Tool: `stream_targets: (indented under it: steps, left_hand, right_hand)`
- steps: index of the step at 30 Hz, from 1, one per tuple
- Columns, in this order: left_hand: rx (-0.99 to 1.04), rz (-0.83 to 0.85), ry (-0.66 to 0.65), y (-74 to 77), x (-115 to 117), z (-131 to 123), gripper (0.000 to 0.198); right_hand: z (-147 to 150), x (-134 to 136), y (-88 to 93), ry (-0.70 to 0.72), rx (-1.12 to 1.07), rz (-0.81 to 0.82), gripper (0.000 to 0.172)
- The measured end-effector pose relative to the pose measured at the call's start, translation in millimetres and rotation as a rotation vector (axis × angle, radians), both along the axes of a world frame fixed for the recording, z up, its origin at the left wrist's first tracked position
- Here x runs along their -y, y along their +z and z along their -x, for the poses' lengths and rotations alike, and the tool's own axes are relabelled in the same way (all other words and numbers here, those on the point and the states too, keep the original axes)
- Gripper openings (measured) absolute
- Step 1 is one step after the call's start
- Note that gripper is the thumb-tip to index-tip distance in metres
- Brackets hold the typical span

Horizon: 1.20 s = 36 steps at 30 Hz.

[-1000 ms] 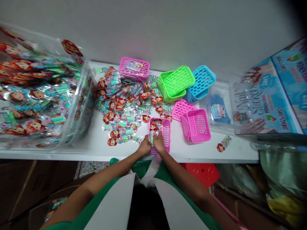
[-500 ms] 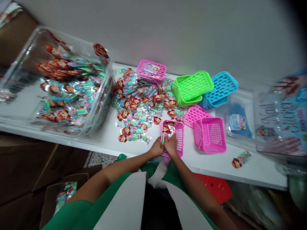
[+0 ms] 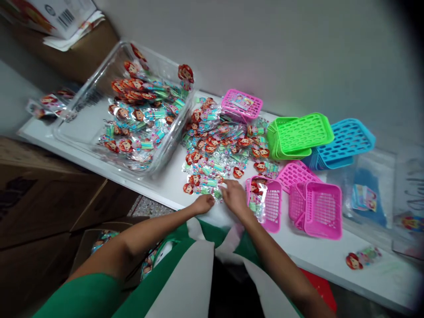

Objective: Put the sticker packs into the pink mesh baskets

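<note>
Pink basket [image 3: 269,207] holds packets | right hand [image 3: 234,196] pinching packet [image 3: 217,193] at pile edge | left hand [image 3: 202,204] loosely curled, empty

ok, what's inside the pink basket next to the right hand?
The pink basket holds a few doll-faced packets at its left end, beside the right hand. Anything under them is covered.

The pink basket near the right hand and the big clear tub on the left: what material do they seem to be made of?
The pink basket looks like moulded plastic, matte, with slotted lattice walls. The clear tub seems to be rigid transparent plastic: its glossy walls show the packets inside. The packets appear wrapped in shiny clear film.
</note>
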<state>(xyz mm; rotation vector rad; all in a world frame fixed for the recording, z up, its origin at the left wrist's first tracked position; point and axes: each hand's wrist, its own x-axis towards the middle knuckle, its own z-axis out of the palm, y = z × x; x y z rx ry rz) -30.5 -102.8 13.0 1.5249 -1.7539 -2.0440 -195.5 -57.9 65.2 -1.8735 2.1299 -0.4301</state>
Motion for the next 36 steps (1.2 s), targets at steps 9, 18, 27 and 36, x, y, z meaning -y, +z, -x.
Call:
stream_targets:
  steps: [9,18,27,36]
  left_hand:
    - [-0.059,-0.210,0.435,1.0,17.7,-54.6,0.023]
    - [-0.520,-0.400,0.729,13.9,24.9,-66.9,0.036]
    - [-0.419,-0.425,0.972,10.8,30.8,-103.6,0.020]
    - [-0.399,-0.520,0.783,6.0,36.5,-90.5,0.023]
  right_hand:
    - [-2.1,50.6,-52.2,-0.028,-0.011,-0.152,0.019]
    - [-69.3,28.8,-51.4,0.024,0.902,-0.316,0.039]
    - [-71.0,58.3,-63.3,0.219,-0.185,-0.263,0.026]
    - [-54.0,58.9,-60.4,0.017,-0.234,-0.230,0.047]
